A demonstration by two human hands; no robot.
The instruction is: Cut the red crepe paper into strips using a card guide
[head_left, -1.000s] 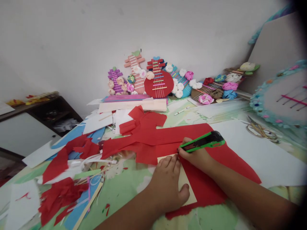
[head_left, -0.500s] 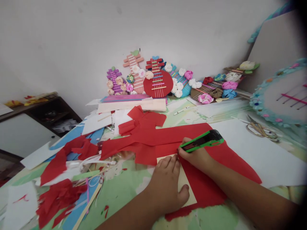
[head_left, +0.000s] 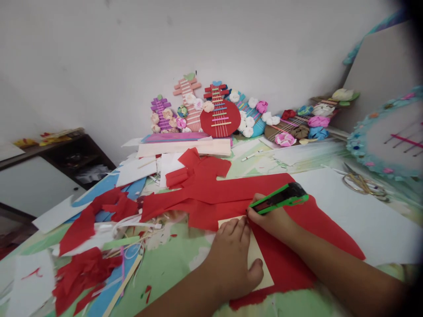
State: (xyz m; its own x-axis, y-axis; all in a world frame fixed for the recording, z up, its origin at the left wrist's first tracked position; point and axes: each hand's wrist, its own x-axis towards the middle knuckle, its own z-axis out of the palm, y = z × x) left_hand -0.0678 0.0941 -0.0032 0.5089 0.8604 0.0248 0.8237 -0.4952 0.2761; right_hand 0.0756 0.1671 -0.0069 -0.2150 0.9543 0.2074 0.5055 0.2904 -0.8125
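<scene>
My left hand [head_left: 231, 259] lies flat, fingers stretched out, on a beige card template [head_left: 259, 259] that sits on a sheet of red paper [head_left: 287, 259]. My right hand [head_left: 269, 220] grips a green and black utility knife [head_left: 279, 199], its tip down at the card's far edge, right beside my left fingertips. More red paper cut-outs [head_left: 201, 185] lie just beyond the card.
Red scraps and strips [head_left: 86, 251] litter the left of the green table. Paper guitar crafts with flowers [head_left: 220, 112] lean against the back wall. White sheets [head_left: 357, 211] lie right, with scissors [head_left: 361, 182] and a blue-rimmed disc [head_left: 393, 136]. A dark shelf [head_left: 49, 163] stands left.
Both hands stay in place on the card and knife. The view has tilted slightly, so everything sits a little lower in the frame.
</scene>
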